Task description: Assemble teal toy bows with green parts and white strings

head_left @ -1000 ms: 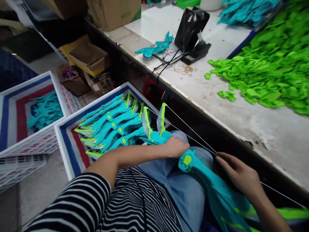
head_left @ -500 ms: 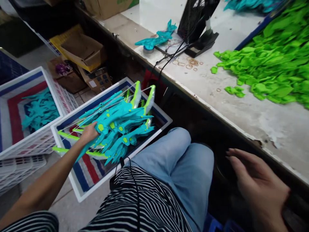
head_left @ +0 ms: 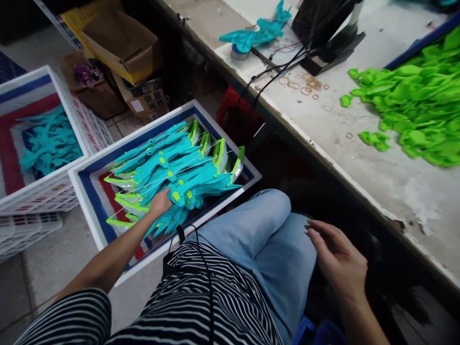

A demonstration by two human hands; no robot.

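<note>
My left hand (head_left: 161, 202) is closed around the near end of a turquoise toy bow (head_left: 185, 194), which has yellow-green limbs and a thin white string. This bow lies on top of several similar toy bows (head_left: 143, 160), laid side by side in a white plastic crate (head_left: 85, 211) to the left of my legs. My fingertips are partly hidden behind the bow's body. Over by my right thigh, my right hand (head_left: 339, 261) hovers with its fingers loosely bent and the thumb apart, with nothing visible in it.
A worktable (head_left: 323, 139) runs along the right, carrying bright green parts (head_left: 424, 105), rubber bands (head_left: 312, 82), a black fan (head_left: 319, 28) and another turquoise piece (head_left: 257, 36). A second crate (head_left: 50, 177) with turquoise parts stands at left, near cardboard boxes (head_left: 122, 43). A red stool (head_left: 230, 105) is under the table.
My left hand has brought the toy bow rightward and down onto the others in the crate. My right hand has moved left, closer to my thigh. The view has shifted slightly.
</note>
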